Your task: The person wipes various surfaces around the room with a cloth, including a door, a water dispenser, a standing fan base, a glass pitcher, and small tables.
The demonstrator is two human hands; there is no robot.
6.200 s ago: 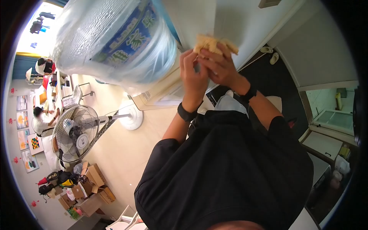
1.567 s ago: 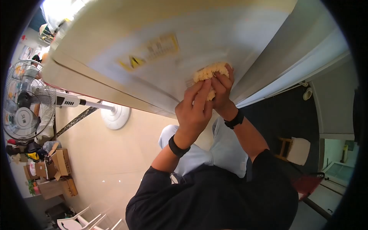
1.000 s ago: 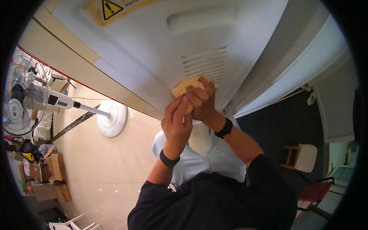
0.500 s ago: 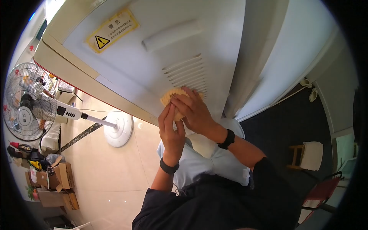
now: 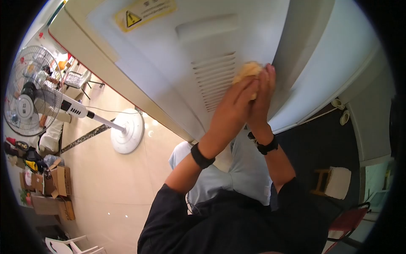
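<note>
A crumpled yellow cloth (image 5: 246, 71) is pressed against the pale panel (image 5: 156, 63) of a large cabinet-like machine, just right of its slotted vent (image 5: 215, 78). My left hand (image 5: 232, 108) reaches across the vent's lower end, fingers bent over the cloth. Close against it, my right hand (image 5: 263, 93) holds the cloth's right side with its fingers pointing up. Parts of the cloth are hidden under both hands. Above the vent are a recessed handle (image 5: 207, 27) and a yellow-edged warning label (image 5: 146, 13).
A white standing fan (image 5: 31, 95) with a round base (image 5: 127, 132) is on the tiled floor at left. Cardboard boxes (image 5: 59, 184) are stacked lower left. On the dark floor at right is a small stool (image 5: 334, 182); a red chair (image 5: 349, 222) is below it.
Both hands and the cloth have moved right and up, from below the vent to its right side. My left hand has come over the cloth. The view has shifted slightly.
</note>
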